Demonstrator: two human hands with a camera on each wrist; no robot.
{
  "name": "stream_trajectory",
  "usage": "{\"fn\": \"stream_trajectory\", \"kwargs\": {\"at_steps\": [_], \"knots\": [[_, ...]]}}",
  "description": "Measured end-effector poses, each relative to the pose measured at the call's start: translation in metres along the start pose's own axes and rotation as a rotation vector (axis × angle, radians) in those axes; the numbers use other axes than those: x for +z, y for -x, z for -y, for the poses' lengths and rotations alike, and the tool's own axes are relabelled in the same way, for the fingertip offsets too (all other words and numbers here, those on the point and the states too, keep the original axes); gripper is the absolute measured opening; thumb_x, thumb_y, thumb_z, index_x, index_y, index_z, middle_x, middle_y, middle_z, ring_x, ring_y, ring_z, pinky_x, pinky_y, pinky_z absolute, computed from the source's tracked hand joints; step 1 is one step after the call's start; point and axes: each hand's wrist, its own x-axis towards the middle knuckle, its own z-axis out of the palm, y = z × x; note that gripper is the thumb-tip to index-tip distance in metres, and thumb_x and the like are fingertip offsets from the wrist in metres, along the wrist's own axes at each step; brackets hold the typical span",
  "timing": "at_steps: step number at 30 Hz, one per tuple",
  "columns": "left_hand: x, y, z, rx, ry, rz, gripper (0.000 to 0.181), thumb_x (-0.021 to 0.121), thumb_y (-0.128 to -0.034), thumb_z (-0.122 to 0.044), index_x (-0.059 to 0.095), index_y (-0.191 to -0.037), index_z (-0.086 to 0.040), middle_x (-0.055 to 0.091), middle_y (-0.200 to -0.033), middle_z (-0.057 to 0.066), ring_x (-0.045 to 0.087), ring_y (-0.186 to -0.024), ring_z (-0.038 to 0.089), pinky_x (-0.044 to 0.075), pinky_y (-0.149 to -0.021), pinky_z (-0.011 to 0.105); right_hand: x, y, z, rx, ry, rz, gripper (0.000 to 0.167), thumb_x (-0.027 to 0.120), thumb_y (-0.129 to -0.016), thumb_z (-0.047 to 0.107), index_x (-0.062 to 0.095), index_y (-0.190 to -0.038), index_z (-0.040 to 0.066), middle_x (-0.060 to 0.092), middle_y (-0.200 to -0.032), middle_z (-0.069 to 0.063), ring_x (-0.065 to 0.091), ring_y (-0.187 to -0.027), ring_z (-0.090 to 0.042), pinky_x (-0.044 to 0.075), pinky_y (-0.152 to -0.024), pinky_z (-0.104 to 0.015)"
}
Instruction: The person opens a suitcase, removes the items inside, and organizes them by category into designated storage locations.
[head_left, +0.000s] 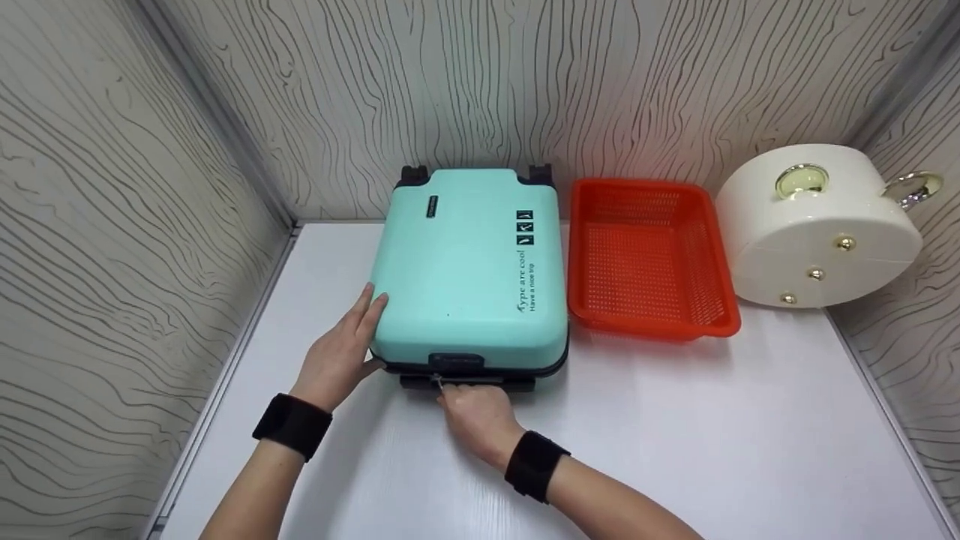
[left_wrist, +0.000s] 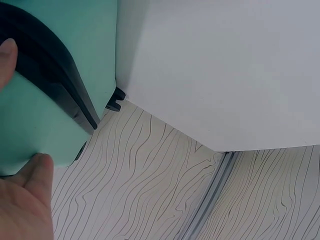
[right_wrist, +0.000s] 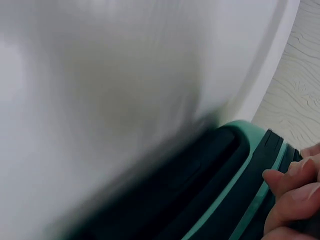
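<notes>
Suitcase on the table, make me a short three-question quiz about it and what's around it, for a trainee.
1. In the head view, where is the red basket?
A) Between the suitcase and the round white case
B) On top of the suitcase
C) To the left of the suitcase

2. True or false: the suitcase's wheels are at the end nearest the person.

3. Which grip rests against the suitcase's left side in the head view?

Key:
1. A
2. False; the wheels are at the far end, by the patterned wall.
3. The left grip.
</notes>
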Motion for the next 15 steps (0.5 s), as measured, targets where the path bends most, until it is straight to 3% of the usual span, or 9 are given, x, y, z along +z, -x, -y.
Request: {"fn": "stream_trajectory", "kwargs": {"at_steps": [7,11,15], "knots": [[-0.002,-0.001,-0.001,0.024,0.007,-0.003,0.122,0.097,-0.0696,-0.015,0.02,-0.164,-0.017,0.022,-0.168,0.013,0.052,-0.133,0.036,0.056,-0.092,0.045,0.009,-0.015,0.023,0.001,0.041,-0.016,0.019,0.079,-0.09,0.026,0.07,-0.079,0.015,0.061,-0.058,0.004,0.057,-0.046,-0.012,0.045,-0.037,-0.033],[-0.002,-0.001,0.0,0.027,0.018,0.005,0.119,0.095,-0.0725,-0.016,0.019,-0.165,-0.017,0.021,-0.168,0.012,0.051,-0.135,0.036,0.055,-0.093,0.045,0.014,-0.025,0.036,0.013,0.052,-0.052,0.021,0.079,-0.09,0.025,0.068,-0.074,0.016,0.057,-0.055,0.005,0.055,-0.044,-0.013,0.044,-0.035,-0.033],[-0.003,0.0,0.001,0.023,0.015,0.008,0.118,0.094,-0.0739,-0.018,0.019,-0.165,-0.018,0.02,-0.169,0.012,0.051,-0.135,0.035,0.055,-0.094,0.044,0.02,-0.033,0.048,0.04,0.017,-0.033,0.027,0.077,-0.089,0.024,0.062,-0.068,0.018,0.056,-0.053,0.006,0.055,-0.044,-0.012,0.042,-0.035,-0.033]]}}
